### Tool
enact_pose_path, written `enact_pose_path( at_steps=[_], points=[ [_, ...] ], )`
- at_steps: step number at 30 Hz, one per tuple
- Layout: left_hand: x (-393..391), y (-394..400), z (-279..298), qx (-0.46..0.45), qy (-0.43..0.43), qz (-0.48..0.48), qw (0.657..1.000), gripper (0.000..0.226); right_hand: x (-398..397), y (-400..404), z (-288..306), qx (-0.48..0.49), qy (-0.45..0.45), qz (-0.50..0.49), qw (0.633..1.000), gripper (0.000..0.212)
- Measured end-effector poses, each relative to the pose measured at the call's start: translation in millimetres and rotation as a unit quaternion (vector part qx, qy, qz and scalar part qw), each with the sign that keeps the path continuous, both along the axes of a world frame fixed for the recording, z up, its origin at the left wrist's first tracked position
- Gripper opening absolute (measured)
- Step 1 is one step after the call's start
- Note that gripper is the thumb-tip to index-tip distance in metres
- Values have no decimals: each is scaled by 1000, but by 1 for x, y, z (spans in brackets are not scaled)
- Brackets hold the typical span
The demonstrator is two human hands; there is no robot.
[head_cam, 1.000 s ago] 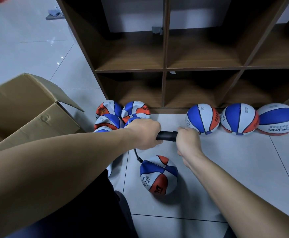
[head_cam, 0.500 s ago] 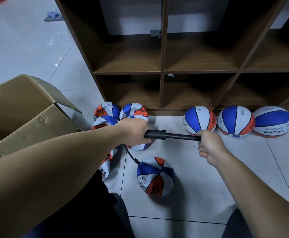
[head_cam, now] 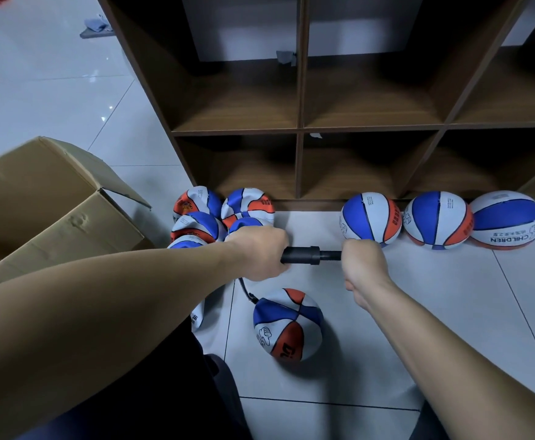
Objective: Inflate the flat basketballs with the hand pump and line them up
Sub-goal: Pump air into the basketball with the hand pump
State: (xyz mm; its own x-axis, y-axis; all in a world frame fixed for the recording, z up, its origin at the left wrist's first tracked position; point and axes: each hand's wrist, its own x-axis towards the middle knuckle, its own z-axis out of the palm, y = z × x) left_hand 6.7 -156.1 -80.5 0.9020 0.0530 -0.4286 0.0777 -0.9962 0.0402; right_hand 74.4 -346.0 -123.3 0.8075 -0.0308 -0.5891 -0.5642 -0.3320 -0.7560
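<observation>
- White floor tiles [head_cam: 387, 312] are backed by a wooden cubby shelf [head_cam: 301, 128] at 12 o'clock.
- Since half a second ago, the pump rod has been pushed in: the hand pump [head_cam: 301, 255] barrel is gripped by the left hand [head_cam: 256, 255], its handle by the right hand [head_cam: 363, 262].
- Another stroke is judged delivered to the basketball [head_cam: 287, 325] at 6 o'clock.

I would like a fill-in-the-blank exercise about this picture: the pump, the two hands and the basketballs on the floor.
1. The left hand grips the black body of the pump, and the right hand grips its ____.
2. The pump's hose runs down to the ball being filled, which lies on the ____.
3. The number of round balls lined up along the foot of the shelf is ____.
4. The open box at the left is made of ____.

Missing words: handle; floor; three; cardboard
</observation>
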Motion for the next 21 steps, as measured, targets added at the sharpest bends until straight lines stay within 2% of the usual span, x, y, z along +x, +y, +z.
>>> enact_pose_path(
  at_steps=[8,21],
  points=[
    [8,-14,10,-10,-29,-6,1000,24,-2,19,-3,-4,-70,21,997,21],
    [15,-6,6,-23,-40,-18,999,25,13,3,-2,22,-36,51,998,13]
  ],
)
